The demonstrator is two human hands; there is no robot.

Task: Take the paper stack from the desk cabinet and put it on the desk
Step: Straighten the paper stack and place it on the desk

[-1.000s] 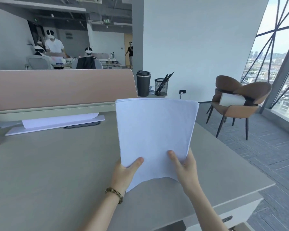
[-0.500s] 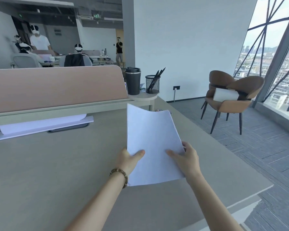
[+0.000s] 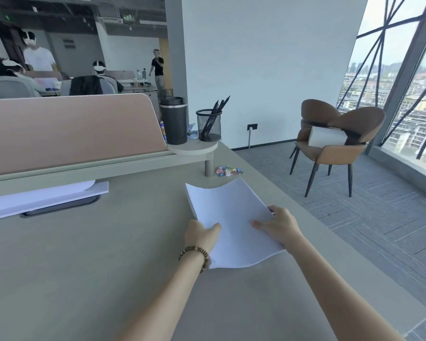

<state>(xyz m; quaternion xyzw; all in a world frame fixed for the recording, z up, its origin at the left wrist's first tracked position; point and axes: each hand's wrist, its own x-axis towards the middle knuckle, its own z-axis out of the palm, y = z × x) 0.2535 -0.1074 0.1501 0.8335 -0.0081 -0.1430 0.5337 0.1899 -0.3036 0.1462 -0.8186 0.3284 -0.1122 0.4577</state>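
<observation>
A white paper stack (image 3: pixel 231 217) lies nearly flat low over the grey desk (image 3: pixel 96 267), right of centre. Its far edge still curls up a little. My left hand (image 3: pixel 202 235), with a bead bracelet on the wrist, grips the stack's near left edge, thumb on top. My right hand (image 3: pixel 278 226) holds the right edge, thumb on top and fingers under it. The desk cabinet is out of view.
A pink divider panel (image 3: pixel 67 131) runs along the desk's back. Papers on a white board (image 3: pixel 47 195) lie at back left. A black cup (image 3: pixel 174 120), a mesh pen holder (image 3: pixel 209 125) and coloured clips (image 3: pixel 229 171) stand behind the stack. A brown chair (image 3: pixel 335 141) stands right.
The stack went from upright in front of me to tilted forward and down, now almost flat on the desk. Both hands kept their grip and moved forward and lower.
</observation>
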